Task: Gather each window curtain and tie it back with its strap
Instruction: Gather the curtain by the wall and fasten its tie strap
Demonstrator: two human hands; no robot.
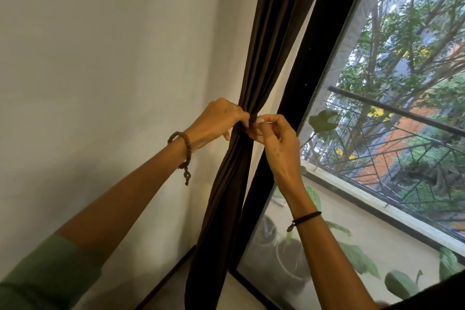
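Observation:
A dark brown curtain [271, 40] hangs beside the black window frame [314, 53], gathered into a narrow waist at mid height. A dark strap [253, 119] wraps that waist. My left hand [219, 121] grips the gathered curtain and strap from the left side. My right hand [274, 138] pinches the strap end from the right, fingertips meeting the left hand's. Below the waist the curtain falls loose toward the floor.
A pale wall [113, 70] fills the left. The window's mesh screen [377, 158] shows a balcony railing [392, 111], trees and potted plants [289, 254] outside. A dark skirting [166, 277] runs along the floor at the bottom.

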